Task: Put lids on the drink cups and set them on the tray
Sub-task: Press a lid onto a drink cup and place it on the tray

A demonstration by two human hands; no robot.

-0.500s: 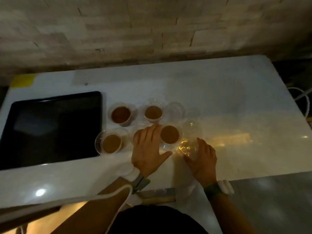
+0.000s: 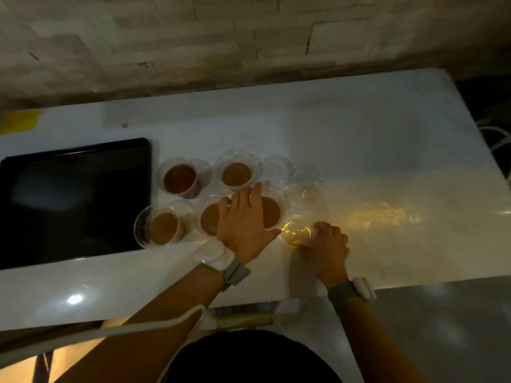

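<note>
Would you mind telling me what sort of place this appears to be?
Probably a drinks or cafe prep counter: a white table against a brick wall, clear cups of brown drink with loose lids, and a black serving tray.

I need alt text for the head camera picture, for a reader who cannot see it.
Seen from above, a person's left hand rests flat over brown drink cups on a white table, while the right hand holds a clear lid beside them. More clear lids lie behind, and an empty black tray sits at the left.
</note>
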